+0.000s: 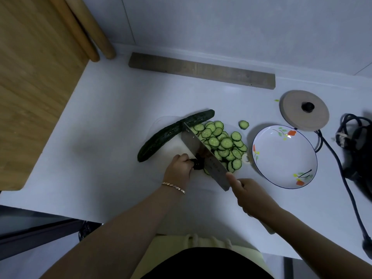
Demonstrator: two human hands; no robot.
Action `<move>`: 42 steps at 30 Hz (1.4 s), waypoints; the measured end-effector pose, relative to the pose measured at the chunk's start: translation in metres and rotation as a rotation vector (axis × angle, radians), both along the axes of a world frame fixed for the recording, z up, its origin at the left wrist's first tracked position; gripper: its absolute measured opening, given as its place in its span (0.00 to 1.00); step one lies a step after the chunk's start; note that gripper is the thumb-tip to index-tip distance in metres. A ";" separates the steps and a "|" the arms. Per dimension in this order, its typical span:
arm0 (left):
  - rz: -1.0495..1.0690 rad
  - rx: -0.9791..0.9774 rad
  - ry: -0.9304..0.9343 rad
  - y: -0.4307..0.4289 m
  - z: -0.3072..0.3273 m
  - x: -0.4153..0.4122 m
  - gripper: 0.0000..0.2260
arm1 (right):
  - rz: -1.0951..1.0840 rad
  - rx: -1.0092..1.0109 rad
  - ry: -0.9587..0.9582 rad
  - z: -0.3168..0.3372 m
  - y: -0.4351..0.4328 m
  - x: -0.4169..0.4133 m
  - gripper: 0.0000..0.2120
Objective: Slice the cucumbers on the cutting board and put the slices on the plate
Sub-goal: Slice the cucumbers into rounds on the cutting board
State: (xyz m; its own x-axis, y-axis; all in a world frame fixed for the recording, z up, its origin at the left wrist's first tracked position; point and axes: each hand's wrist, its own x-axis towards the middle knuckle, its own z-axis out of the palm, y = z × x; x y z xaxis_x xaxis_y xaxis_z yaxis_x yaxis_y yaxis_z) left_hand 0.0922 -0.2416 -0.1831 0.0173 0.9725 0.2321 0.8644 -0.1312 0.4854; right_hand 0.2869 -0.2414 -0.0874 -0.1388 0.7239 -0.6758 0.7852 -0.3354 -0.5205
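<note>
Surface: white countertop (pixel 112 137), seen from above.
Board: pale translucent plastic cutting board (pixel 175 148), middle of the surface, hard to tell from it.
Whole cucumber: long dark green cucumber (pixel 173 133), lying diagonally across the board's far left corner, uncut.
Slices: heap of round green cucumber slices (pixel 223 142) on the board's right half, just right of the blade; one stray slice (pixel 243 124) on the surface past the board's far right corner.
Knife: broad steel cleaver (pixel 203 156), edge down on the board, tip touching the whole cucumber.
Left hand (pixel 179 168): fingers curled over a short dark cucumber stub (pixel 198 164), pressed against the blade's left face.
Right hand (pixel 251 195): wrapped round the cleaver's handle, forefinger stretched along the blade's back.
Plate: white shallow plate with blue rim and painted flowers (pixel 281 156), just right of the board, no slices in it.
Lid: round tan lid with black knob (pixel 298 113), behind the plate, towards the right edge.
</note>
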 end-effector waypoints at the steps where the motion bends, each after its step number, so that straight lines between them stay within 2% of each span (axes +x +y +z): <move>1: -0.008 -0.010 0.012 0.000 0.002 0.000 0.06 | 0.003 -0.007 0.000 0.002 0.000 0.001 0.25; 5: -0.010 -0.031 0.036 -0.001 0.004 0.001 0.07 | 0.040 -0.021 -0.011 0.005 -0.004 0.003 0.25; 8: 0.013 -0.049 0.029 0.000 0.005 0.003 0.14 | 0.051 -0.013 -0.022 -0.004 -0.006 -0.002 0.26; 11: 0.031 -0.103 0.001 -0.003 0.002 0.003 0.07 | 0.057 0.055 -0.040 -0.017 -0.009 -0.011 0.27; 15: 0.217 -0.327 -0.447 -0.005 0.002 0.001 0.06 | 0.065 0.132 -0.040 -0.031 -0.020 -0.012 0.31; 18: 0.487 -0.370 -0.593 -0.006 0.015 0.005 0.05 | 0.045 0.134 -0.032 -0.036 -0.021 -0.011 0.32; 21: 0.753 -0.497 -0.767 -0.003 0.014 0.008 0.12 | 0.043 0.100 -0.017 -0.033 -0.016 -0.008 0.27; 24: 0.860 -0.611 -1.031 0.002 0.014 0.010 0.14 | 0.014 0.053 0.018 -0.030 -0.010 -0.005 0.25; 28: 0.971 -0.617 -1.284 0.006 0.018 0.011 0.11 | 0.019 0.039 0.007 -0.029 -0.007 -0.003 0.25; 35: 1.019 -0.629 -1.273 0.010 0.014 0.010 0.12 | -0.153 0.025 0.067 -0.018 -0.006 0.003 0.25; 42: 1.006 -0.634 -1.240 0.009 0.014 0.010 0.11 | -0.092 0.020 0.061 -0.004 0.000 -0.004 0.25</move>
